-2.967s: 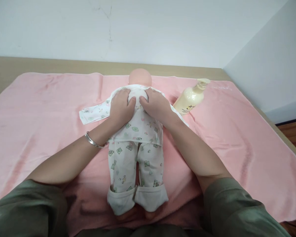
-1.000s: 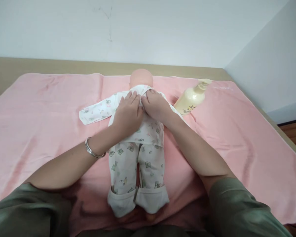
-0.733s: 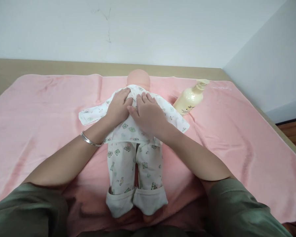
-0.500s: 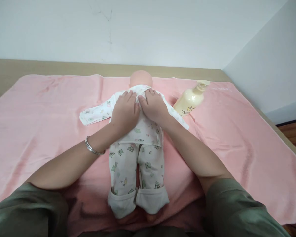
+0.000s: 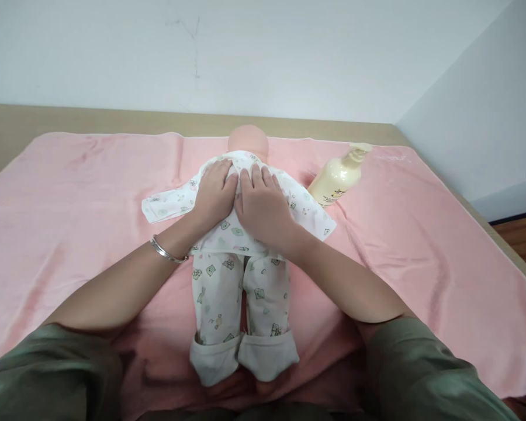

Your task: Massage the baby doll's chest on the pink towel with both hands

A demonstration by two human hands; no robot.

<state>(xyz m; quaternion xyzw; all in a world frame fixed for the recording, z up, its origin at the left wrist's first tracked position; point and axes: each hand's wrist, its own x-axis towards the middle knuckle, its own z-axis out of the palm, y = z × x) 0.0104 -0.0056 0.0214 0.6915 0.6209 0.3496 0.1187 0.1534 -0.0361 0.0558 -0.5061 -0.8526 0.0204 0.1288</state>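
Note:
A baby doll lies face down, its bare head pointing away from me. It wears a white printed top and matching trousers with turned-up cuffs. My left hand rests flat on the left side of the doll's upper back, fingers pointing toward the head. Beside it, my right hand lies flat on the right side of the back, fingers stretched out. Neither hand grasps anything. The doll's sleeves spread out to both sides, and its face is hidden.
A pale yellow pump bottle leans to the right near the doll's right sleeve. The pink blanket under everything has folds and covers most of the wooden surface. A white wall stands behind.
My right hand has slid down and slightly left on the doll's back, turning its fingers more upright. My left hand has shifted a little left. The doll has rocked slightly left.

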